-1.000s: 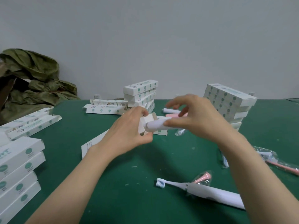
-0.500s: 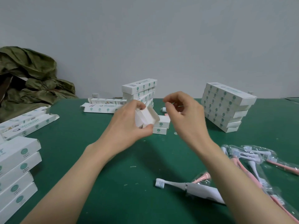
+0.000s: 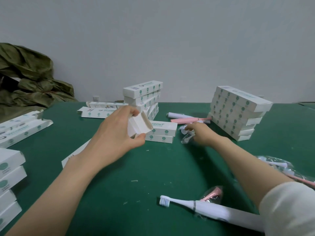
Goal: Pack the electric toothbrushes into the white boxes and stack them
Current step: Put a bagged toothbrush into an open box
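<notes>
My left hand [image 3: 115, 133] grips a white box [image 3: 139, 124] with its end flap open, held above the green table [image 3: 129, 167]. My right hand [image 3: 200, 132] reaches forward onto a small clear-wrapped white brush head [image 3: 185, 133] beside two flat boxes [image 3: 162, 133]; whether its fingers grip the head I cannot tell. A white electric toothbrush [image 3: 213, 208] lies near the front, with a wrapped pink brush head [image 3: 214, 194] next to it. A white toothbrush [image 3: 177, 115] and a pink one [image 3: 184, 120] lie further back.
Stacks of white boxes stand at the back centre [image 3: 143, 94], the back right [image 3: 238, 111] and the left edge [image 3: 8, 178]. Open boxes [image 3: 22, 128] lie at left. Wrapped brush heads [image 3: 276, 166] sit at right. Green cloth [image 3: 29, 77] is piled at the far left.
The toothbrush handle went into the box. My right hand then left the box and moved forward and down to the wrapped brush head. My left hand still holds the box.
</notes>
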Motion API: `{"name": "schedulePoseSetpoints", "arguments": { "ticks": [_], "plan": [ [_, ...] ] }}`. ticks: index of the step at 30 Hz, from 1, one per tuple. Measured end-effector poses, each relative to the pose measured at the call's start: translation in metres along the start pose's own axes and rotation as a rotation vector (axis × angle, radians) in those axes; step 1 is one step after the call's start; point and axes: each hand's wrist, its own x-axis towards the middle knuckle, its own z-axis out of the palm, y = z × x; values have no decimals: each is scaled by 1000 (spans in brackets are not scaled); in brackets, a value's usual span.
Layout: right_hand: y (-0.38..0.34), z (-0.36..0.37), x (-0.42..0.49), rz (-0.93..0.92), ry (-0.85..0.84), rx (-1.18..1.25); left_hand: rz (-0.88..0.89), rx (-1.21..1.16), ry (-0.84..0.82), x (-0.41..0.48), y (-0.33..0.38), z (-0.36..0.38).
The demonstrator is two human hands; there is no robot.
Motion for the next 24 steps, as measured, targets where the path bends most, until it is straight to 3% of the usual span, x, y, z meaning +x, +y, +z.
{"name": "schedulePoseSetpoints", "arguments": {
  "ticks": [6,9,12,14,15,17,21,24],
  "plan": [
    [-6,5,-12,-182,-10,-189,-10,-14,-24,0,-3,4],
    [-8,-5,-27,-206,44,-135,-12,-22,-53,-1,-1,7],
    [-27,-33,-46,-123,110,419,-15,-17,-84,-2,1,9],
    [-52,-55,-67,-194,53,893,-11,-9,-91,-2,1,9],
    [-66,-63,-78,-275,32,968,-14,-8,-89,-2,2,9],
    [-94,-70,-98,-415,64,799,-16,-16,-71,-2,2,8],
    [-127,-67,-108,-475,319,144,8,-75,-39,-2,7,7],
    [-140,-66,-111,-509,335,19,25,-105,-56,-1,12,7]
  ]
}}
